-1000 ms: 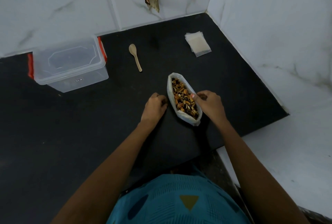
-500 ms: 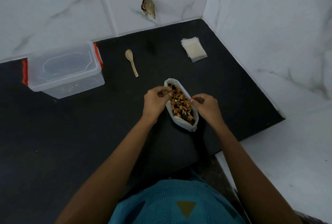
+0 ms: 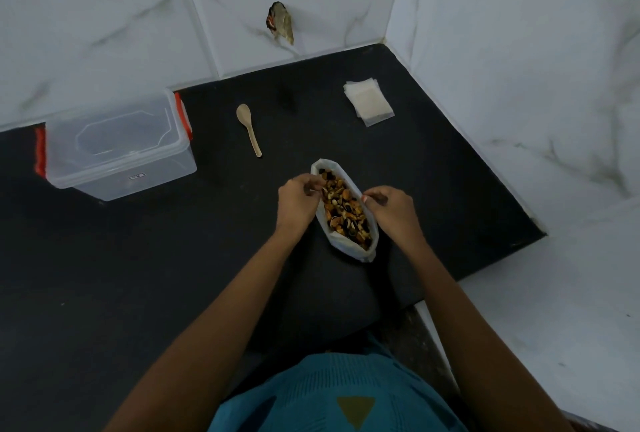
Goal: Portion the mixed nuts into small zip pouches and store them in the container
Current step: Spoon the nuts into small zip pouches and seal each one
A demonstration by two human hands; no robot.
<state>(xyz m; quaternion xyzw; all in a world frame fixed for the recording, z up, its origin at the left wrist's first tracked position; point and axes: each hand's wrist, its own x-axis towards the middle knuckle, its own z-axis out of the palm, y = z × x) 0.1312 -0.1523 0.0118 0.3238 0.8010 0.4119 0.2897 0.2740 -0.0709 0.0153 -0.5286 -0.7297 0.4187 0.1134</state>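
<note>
Head view, and I have both hands on the bag (image 3: 349,248) of nuts (image 3: 346,213), which sits upright on the black tabletop (image 3: 138,275) right in front of me. My left hand (image 3: 296,204) pinches the left rim, fingers (image 3: 313,185) curled tight on the plastic. My right hand (image 3: 394,211) pinches the right rim the same way. So both are clamped on the bag, spreading its mouth.

I judge this as the opening step. To do it well, I pull the two rims apart evenly and keep the base planted so nothing tips out. I want the mouth wide enough for the spoon (image 3: 248,128), which lies untouched further back.

The mouth faces up at me. It makes a long narrow oval, its long axis running from far-left to near-right, the far end towards the spoon.

Pouches (image 3: 369,100) wait in a stack at the far right, well apart. The container (image 3: 117,151) stands at the far left, lid on.
</note>
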